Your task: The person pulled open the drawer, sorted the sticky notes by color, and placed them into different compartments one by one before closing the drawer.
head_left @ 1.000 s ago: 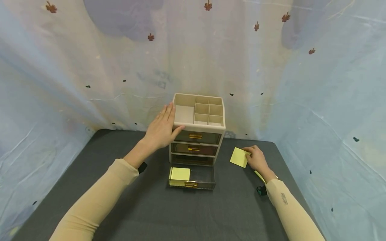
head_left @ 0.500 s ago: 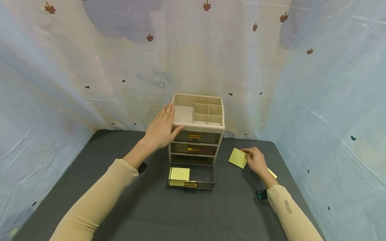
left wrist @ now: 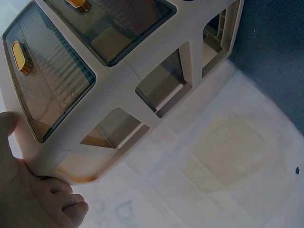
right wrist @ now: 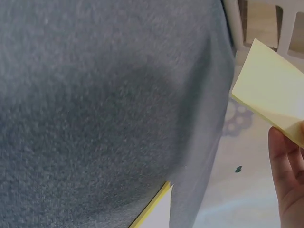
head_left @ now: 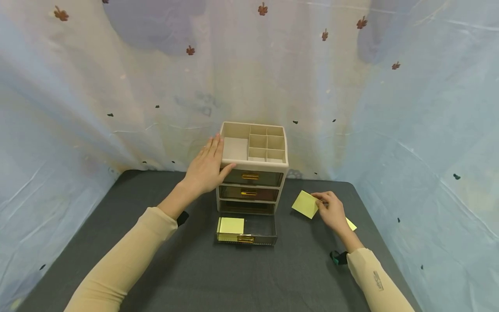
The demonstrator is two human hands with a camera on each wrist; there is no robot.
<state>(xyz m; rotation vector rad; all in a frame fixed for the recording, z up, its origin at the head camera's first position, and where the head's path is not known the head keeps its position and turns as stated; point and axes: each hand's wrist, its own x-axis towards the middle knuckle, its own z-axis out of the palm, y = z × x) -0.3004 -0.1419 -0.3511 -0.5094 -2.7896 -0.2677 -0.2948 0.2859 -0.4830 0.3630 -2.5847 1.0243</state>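
Observation:
A beige drawer organizer (head_left: 254,164) stands at the back middle of the dark table. My left hand (head_left: 203,169) rests on its left top edge, fingers extended along the side and thumb on the front rim; the left wrist view shows this hand (left wrist: 40,194) at the organizer's corner. The bottom drawer (head_left: 259,227) is pulled out, with a yellow sticky note pad (head_left: 231,226) in its left part. To the organizer's right, my right hand (head_left: 331,210) pinches another yellow sticky note pad (head_left: 305,204) by its edge, tilted and above the table in the right wrist view.
Another yellow pad (head_left: 351,224) lies on the table (head_left: 249,277) behind the right wrist, partly hidden. The organizer's two upper drawers (head_left: 250,185) are closed, and its top compartments (head_left: 267,142) hold nothing visible. A patterned curtain (head_left: 249,65) hangs close behind.
The pad in my right hand has lifted a little and shifted slightly left, uncovering more of the pad behind the wrist. My left hand keeps its place on the organizer.

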